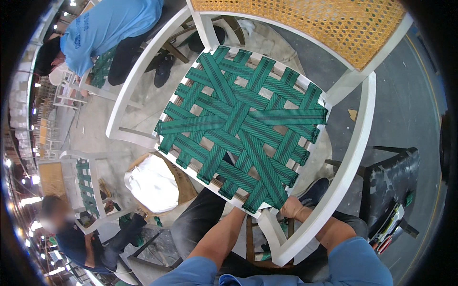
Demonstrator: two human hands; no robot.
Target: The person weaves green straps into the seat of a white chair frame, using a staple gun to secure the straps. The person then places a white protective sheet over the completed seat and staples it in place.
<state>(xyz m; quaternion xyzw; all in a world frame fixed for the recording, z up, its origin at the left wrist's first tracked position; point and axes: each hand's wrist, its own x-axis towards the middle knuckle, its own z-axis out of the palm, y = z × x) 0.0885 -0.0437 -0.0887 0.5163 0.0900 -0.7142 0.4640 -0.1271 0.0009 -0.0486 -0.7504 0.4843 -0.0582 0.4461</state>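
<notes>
A white wooden armchair (357,138) stands before me, its seat laced with dark green webbing (229,136). Wider diagonal straps lie over the woven ones and meet at the middle. At the near corner of the seat, my right hand (292,208) has its fingers closed at the end of a diagonal webbing strap (267,171), close against the frame. My left hand (237,213) reaches beneath the near edge of the seat; its fingers are hidden by the frame and webbing. The chair's back has a yellow cane panel (310,24).
A brown sack with a white lining (155,186) stands left of the seat. A black padded stool (391,176) with tools in a side pocket (389,229) is at right. One co-worker (109,33) bends at upper left; another (86,238) sits by a white chair at lower left.
</notes>
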